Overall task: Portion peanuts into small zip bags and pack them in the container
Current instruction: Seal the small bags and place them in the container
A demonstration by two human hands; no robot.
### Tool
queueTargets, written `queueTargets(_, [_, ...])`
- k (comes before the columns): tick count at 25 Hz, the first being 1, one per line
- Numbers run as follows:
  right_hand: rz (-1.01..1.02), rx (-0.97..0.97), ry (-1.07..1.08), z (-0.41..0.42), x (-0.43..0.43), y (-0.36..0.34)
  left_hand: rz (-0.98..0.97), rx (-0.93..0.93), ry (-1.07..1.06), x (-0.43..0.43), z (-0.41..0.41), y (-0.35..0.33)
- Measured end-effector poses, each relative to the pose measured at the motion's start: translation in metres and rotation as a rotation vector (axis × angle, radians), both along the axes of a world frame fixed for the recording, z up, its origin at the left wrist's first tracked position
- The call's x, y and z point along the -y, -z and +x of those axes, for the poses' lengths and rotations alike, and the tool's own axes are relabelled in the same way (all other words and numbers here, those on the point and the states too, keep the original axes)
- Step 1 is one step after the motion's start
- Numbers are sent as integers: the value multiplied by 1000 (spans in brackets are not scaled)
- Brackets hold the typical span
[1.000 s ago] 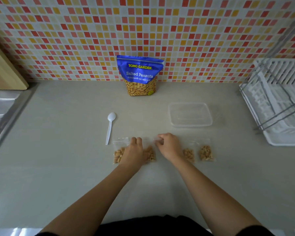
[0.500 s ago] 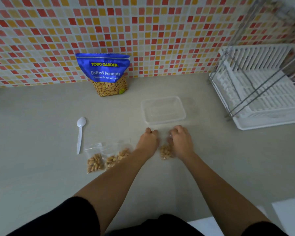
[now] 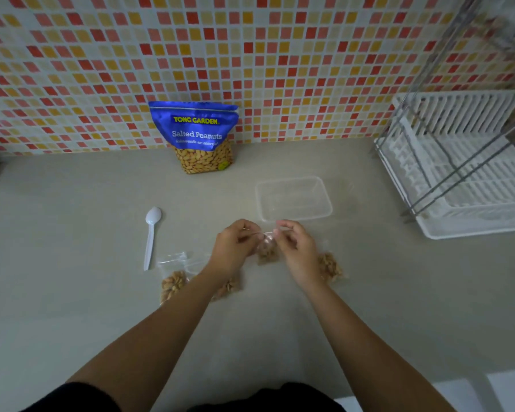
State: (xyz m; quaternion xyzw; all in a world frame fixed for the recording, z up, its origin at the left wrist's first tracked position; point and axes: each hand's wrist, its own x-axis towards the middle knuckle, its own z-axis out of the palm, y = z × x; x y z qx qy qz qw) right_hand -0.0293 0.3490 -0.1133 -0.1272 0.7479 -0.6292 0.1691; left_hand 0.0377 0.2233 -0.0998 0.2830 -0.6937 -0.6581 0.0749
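Fingers of my left hand (image 3: 235,248) and right hand (image 3: 298,251) pinch the top of a zip bag (image 3: 267,250), lifted off the surface (image 3: 72,292) just in front of the container (image 3: 293,200). Half a second ago it lay flat. Packing comes next, I judge.

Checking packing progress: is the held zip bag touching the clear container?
Apart. Head view: left hand and right hand pinch the zip bag; counter shows between it and the container.

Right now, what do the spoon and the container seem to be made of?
The spoon looks like white plastic, smooth and opaque, moulded in one piece. The container seems thin clear plastic, faintly glossy: the counter shows through it.
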Motion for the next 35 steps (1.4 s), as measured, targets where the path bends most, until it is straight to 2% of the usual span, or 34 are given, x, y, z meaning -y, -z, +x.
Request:
queueTargets(2, [-118, 68, 45, 12, 23, -10, 36, -36, -33, 19, 12, -20])
queueTargets(5, [-226, 67, 109, 25, 53, -26, -11, -62, -63, 41, 28, -47])
queueTargets(10, [-278, -33, 113, 34, 85, -60, 15, -155, -154, 62, 43, -88])
queueTargets(12, [-281, -105, 83, 36, 90, -75, -63, -189, -92, 71, 45, -103])
queueTargets(15, [-274, -194, 56, 36, 95, -88, -289, -180, -3, 81, 44, -119])
queueTargets(20, [-225, -324, 41, 41, 100, -97, -661, -148, 24, 82, 41, -130])
queueTargets(23, [-162, -441, 98, 45, 102, -101, -812, -158, -16, 74, 40, -134])
queueTargets(29, [-135, -485, 199, 45, 97, -101, -965, -215, -4, 72, 44, -132])
queueTargets(35, [-84, -417, 200, 45, 86, -88, -964, -137, 33, 75, 49, -116])
